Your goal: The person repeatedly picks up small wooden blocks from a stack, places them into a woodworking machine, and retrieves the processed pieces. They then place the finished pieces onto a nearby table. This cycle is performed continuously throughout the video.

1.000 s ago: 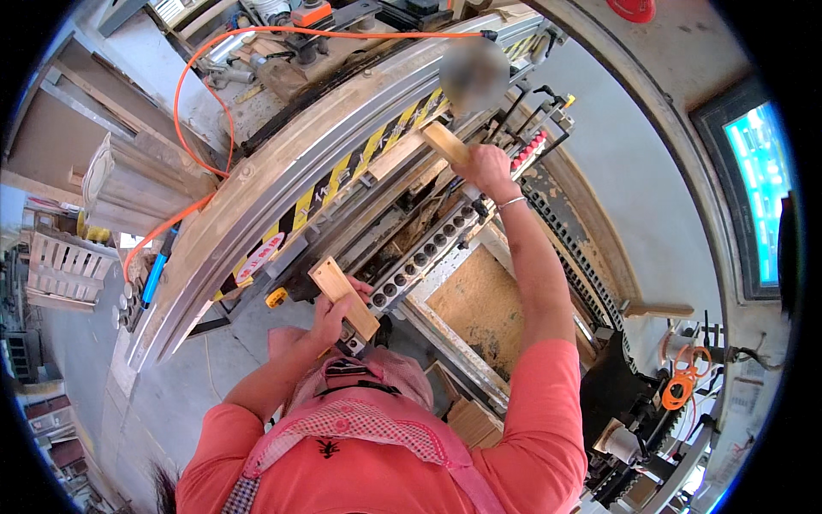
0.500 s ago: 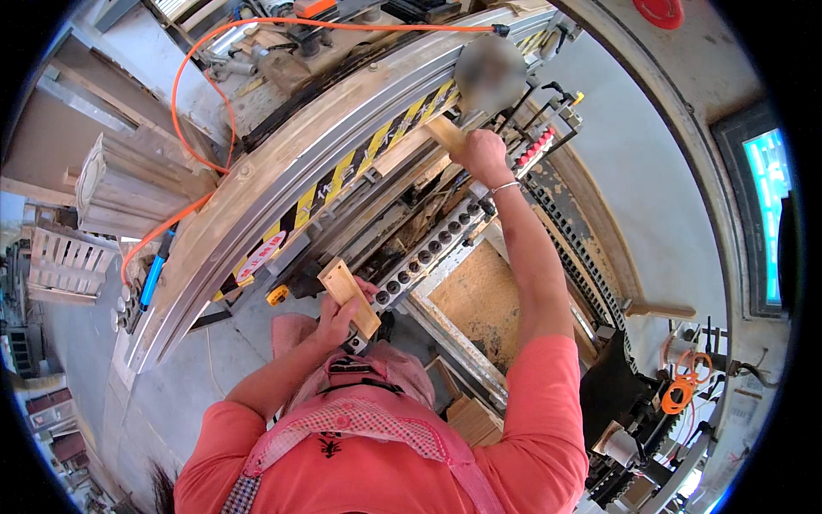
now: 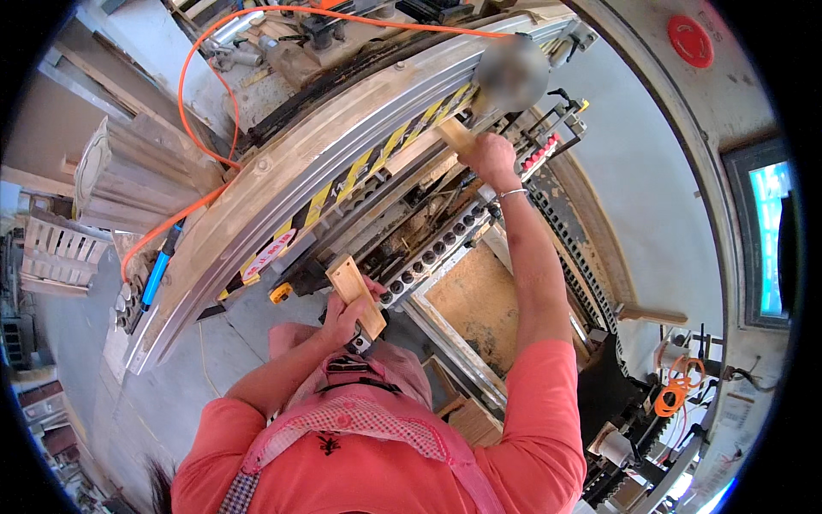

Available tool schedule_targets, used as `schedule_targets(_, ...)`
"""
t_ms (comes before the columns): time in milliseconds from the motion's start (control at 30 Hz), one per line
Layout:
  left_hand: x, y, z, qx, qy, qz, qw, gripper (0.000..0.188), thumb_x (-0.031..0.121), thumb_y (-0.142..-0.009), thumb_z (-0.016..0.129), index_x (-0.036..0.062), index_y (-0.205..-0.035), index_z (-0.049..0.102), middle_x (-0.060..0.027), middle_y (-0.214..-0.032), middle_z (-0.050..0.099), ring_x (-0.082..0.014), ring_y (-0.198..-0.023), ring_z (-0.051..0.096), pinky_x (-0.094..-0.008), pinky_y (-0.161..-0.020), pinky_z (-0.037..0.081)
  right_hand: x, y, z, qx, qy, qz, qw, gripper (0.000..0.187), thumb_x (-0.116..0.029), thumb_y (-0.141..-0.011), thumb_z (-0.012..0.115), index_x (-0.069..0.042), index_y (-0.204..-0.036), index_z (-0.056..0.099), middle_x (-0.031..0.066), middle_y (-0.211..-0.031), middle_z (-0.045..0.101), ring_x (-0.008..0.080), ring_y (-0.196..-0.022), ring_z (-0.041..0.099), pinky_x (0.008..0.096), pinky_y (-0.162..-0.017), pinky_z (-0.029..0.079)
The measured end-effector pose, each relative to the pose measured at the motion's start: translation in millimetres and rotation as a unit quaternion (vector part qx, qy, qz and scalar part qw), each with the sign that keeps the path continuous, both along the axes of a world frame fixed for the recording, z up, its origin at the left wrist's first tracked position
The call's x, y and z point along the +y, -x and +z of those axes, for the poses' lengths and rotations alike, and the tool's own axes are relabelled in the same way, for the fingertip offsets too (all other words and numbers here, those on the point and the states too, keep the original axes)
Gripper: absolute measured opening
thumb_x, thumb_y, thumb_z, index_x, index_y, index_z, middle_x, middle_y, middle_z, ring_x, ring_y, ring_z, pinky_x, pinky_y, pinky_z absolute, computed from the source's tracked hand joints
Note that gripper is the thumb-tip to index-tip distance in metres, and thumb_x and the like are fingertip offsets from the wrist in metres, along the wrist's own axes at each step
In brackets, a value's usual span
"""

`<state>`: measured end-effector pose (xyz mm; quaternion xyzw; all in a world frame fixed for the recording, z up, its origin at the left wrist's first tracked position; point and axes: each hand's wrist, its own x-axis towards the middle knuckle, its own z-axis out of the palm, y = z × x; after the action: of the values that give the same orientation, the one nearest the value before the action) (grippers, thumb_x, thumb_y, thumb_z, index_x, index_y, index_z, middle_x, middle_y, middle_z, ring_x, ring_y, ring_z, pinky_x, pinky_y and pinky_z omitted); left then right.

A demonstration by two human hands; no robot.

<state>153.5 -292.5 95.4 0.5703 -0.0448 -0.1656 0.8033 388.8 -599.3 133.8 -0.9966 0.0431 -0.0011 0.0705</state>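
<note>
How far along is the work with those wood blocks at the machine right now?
Done: nothing visibly finished. In hand: the left hand grips one wooden block near the body; the right hand holds a second block against the striped machine rail. Left: the near block has not yet reached the machine.

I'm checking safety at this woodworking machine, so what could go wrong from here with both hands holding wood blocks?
The right hand holds a wooden block right against the machine's striped guard rail, so fingers could get pinched there. The left hand grips a second block just above the row of round drill heads; a slip might bring it onto them. The orange hose loops loosely over the machine and could snag.
</note>
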Motion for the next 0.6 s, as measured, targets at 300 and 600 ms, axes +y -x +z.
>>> schedule_targets(300, 0, 0, 1, -0.024, -0.047, -0.015, 0.998, 0.027, 0.014, -0.081, 0.044, 0.002, -0.105, 0.047, -0.0127, -0.099, 0.06, -0.0169, -0.086, 0.054, -0.0327, -0.081, 0.044, 0, 1, -4, -0.01, 0.001, -0.005, 1.0, 0.039, -0.039, -0.06, 0.069, -0.003, -0.073, 0.066, 0.0164, -0.075, 0.063, 0.0317, -0.074, 0.062, 0.0398, -0.069, 0.051)
schedule_targets(600, -2, 1, -1, -0.015, -0.021, -0.013, 1.0, 0.02, 0.005, -0.085, 0.044, -0.0023, -0.101, 0.052, -0.0085, -0.095, 0.058, -0.0124, -0.086, 0.052, -0.0279, -0.08, 0.043, 11, 4, 9, 0.011, 0.007, -0.024, 1.0, 0.044, -0.044, -0.062, 0.068, -0.004, -0.08, 0.066, 0.0175, -0.08, 0.064, 0.0329, -0.077, 0.063, 0.0406, -0.07, 0.05)
